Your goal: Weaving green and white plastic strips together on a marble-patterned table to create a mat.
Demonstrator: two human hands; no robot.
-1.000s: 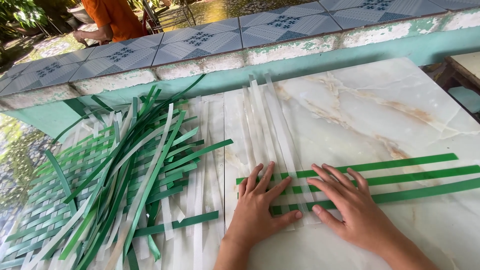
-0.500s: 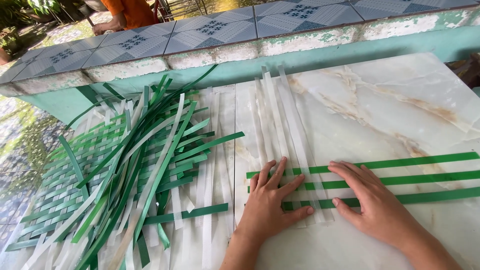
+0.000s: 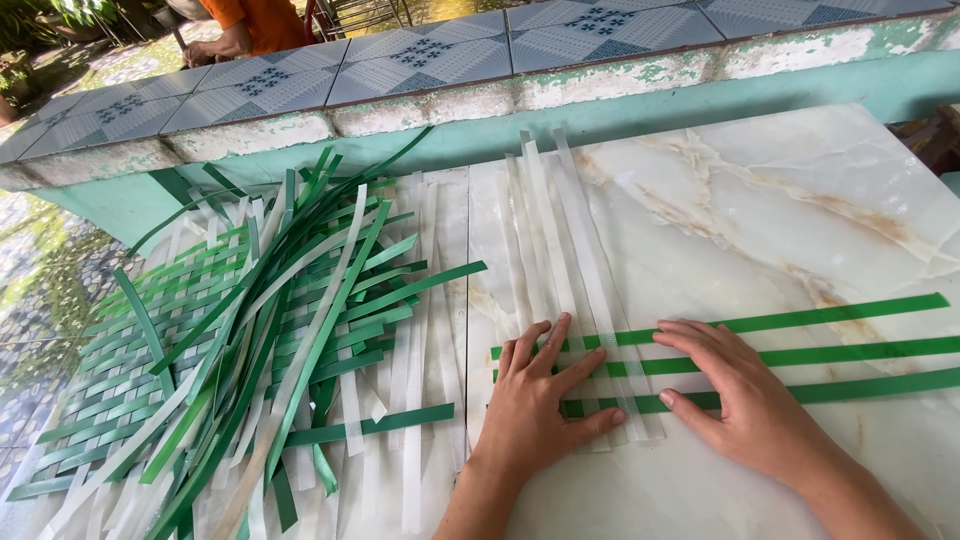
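- Far left: we have a loose pile of green and white strips (image 3: 270,330) lying over a partly woven green mat (image 3: 95,380), well apart from both hands.
- Left hand (image 3: 535,400): open, flat, fingers spread. It presses down on the upright white translucent strips (image 3: 570,280) where they cross the left ends of the green strips (image 3: 800,355). It grips nothing.
- Weave area: three green strips run horizontally across the marble slab (image 3: 780,190); several white ones lie across them, fanned toward the tiled ledge (image 3: 450,60).
- Right hand (image 3: 745,390): also open, palm down, fingertips resting on the middle and lower green strips, just right of the last white one.
- Step, as we read it: early interlacing, squaring and closing up the first crossings.
- Next move, our judgement: keep the crossings pinned with one hand while the other works, since the slick strips could slide on the marble.
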